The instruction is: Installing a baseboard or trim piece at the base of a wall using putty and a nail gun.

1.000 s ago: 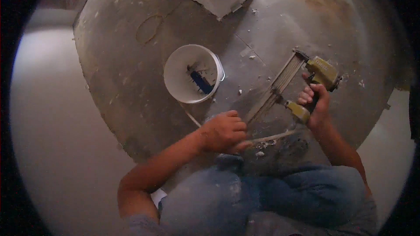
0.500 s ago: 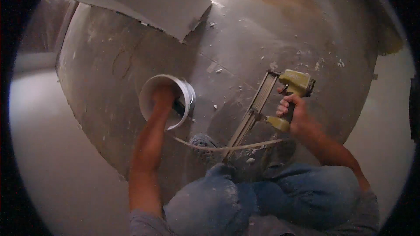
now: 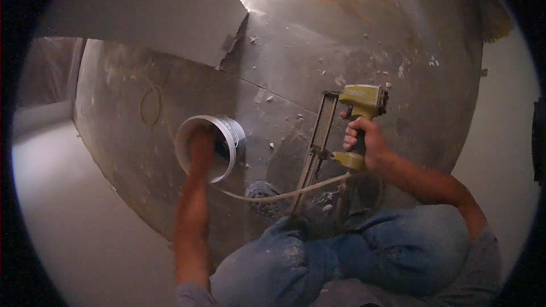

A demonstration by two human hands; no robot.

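Left hand (image 3: 202,145) stays reaching inside white bucket (image 3: 227,131), fingers hidden, right hand (image 3: 364,139) gripping nail gun (image 3: 361,102).

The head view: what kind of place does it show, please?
Probably a room under renovation. A dusty bare floor with debris, a torn white board, and a yellow-green nail gun in the right hand suggest it.

We see no packages, labels, signs or screens here.
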